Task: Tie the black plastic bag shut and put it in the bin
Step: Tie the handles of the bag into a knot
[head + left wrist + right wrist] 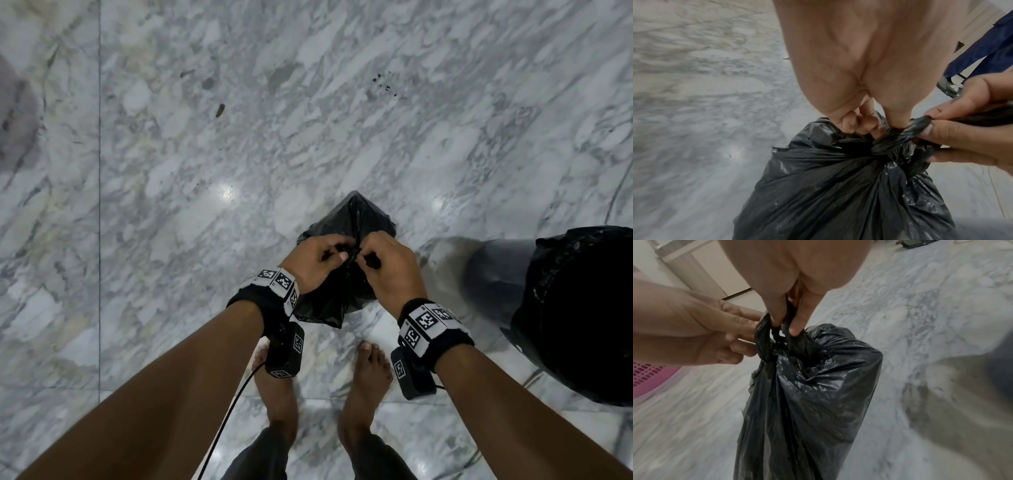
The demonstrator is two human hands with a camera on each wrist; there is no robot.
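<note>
A full black plastic bag [346, 219] hangs between my hands above the marble floor, its neck gathered into a twisted knot [888, 144]. My left hand [318, 257] pinches one strand of the neck with curled fingers [857, 123]. My right hand [383, 260] pinches the other twisted strand [781, 331] right beside it. In the right wrist view the bag [807, 394] hangs long and upright. The bin [575, 308], grey with a black liner, stands to my right.
Grey-white marble floor [205, 154] lies all around, with small dark crumbs [383, 84] ahead. My bare feet [366, 377] stand just behind the bag. A pink perforated basket [647, 378] sits at the left, and blue cloth [986, 48] hangs at the far right.
</note>
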